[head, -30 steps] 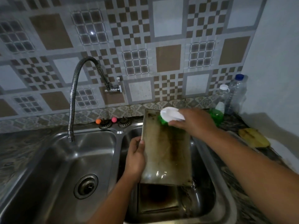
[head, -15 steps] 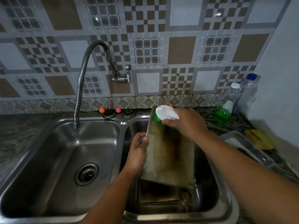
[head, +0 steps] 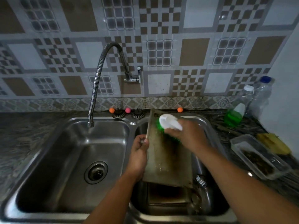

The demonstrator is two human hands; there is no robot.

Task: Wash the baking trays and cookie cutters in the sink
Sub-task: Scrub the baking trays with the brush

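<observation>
A stained metal baking tray (head: 166,160) stands tilted over the right basin of the steel double sink (head: 68,125). My left hand (head: 139,152) grips the tray's left edge. My right hand (head: 187,135) holds a white-handled scrub brush (head: 168,122) whose green bristles press on the tray's upper part. Below, in the right basin, lies another dark tray (head: 166,194), and a small metal cutter (head: 200,181) sits at its right.
A flexible steel faucet (head: 97,81) hangs over the left basin with its drain (head: 95,172). On the right counter stand a green soap bottle (head: 234,113), a clear bottle (head: 262,94), a clear container (head: 258,159) and a yellow sponge (head: 273,143).
The brush and my right hand stay near the tray's top, shifting slightly. The camera has tilted up and back, showing more wall and counter.
</observation>
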